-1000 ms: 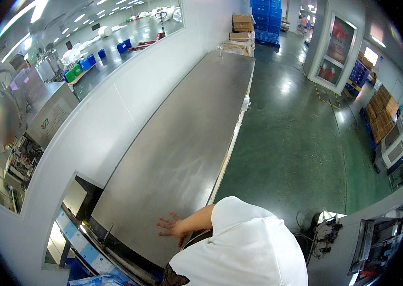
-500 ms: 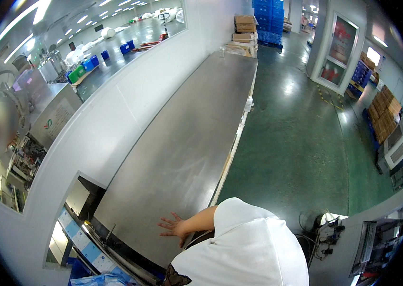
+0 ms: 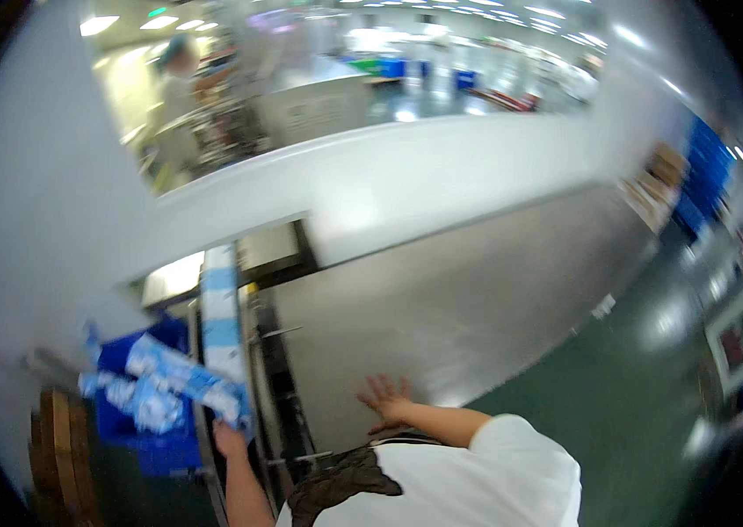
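Observation:
My right hand [image 3: 384, 402] lies with its fingers spread on the bare metal tabletop [image 3: 442, 299]. My left hand [image 3: 229, 438] is low beside the narrow conveyor [image 3: 253, 369], just below the crumpled end of a blue-and-white film strip [image 3: 182, 373]. Motion blur smears its fingers, so whether it grips the strip or only touches near it does not show. The strip stretches from the conveyor over a blue crate [image 3: 165, 457], where more crumpled film is heaped. A flat row of blue-and-white packaging [image 3: 222, 307] runs along the conveyor from the wall opening.
A white wall [image 3: 442, 167] with a long window borders the table's far side. Through the window, a person [image 3: 178, 79] stands near machinery. Brown cardboard [image 3: 64, 448] is stacked left of the crate. Cartons [image 3: 661, 171] and blue crates [image 3: 705, 176] stand beyond the table's right end.
The view has swung left, bringing the blue crate, film strip and my left hand into sight. My right hand stays spread on the tabletop.

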`<state>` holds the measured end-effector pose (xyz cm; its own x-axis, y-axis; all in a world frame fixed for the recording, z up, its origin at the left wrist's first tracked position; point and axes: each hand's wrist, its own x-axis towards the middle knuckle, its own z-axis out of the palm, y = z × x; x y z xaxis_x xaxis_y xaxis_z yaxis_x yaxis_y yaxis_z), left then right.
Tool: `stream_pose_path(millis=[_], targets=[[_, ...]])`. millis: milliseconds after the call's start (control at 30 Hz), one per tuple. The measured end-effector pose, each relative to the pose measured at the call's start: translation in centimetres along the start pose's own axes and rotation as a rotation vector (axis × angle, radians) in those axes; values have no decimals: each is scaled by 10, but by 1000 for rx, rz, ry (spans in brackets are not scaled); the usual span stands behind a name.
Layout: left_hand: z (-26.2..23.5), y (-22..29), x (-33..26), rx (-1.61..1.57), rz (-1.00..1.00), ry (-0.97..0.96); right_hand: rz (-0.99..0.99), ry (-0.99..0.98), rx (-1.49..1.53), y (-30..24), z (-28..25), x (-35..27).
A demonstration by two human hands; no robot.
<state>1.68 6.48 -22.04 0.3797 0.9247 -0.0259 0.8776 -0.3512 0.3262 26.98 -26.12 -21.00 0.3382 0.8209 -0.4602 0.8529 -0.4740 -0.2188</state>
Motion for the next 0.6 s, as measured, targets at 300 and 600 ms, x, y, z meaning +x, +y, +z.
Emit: stream_pose_path(millis=[300,600], targets=[[0,0,-7,159,33,69,-20,41,-51,0,-3,0],[3,-5,-6,149,14,100,-55,86,23,5,5,-1]])
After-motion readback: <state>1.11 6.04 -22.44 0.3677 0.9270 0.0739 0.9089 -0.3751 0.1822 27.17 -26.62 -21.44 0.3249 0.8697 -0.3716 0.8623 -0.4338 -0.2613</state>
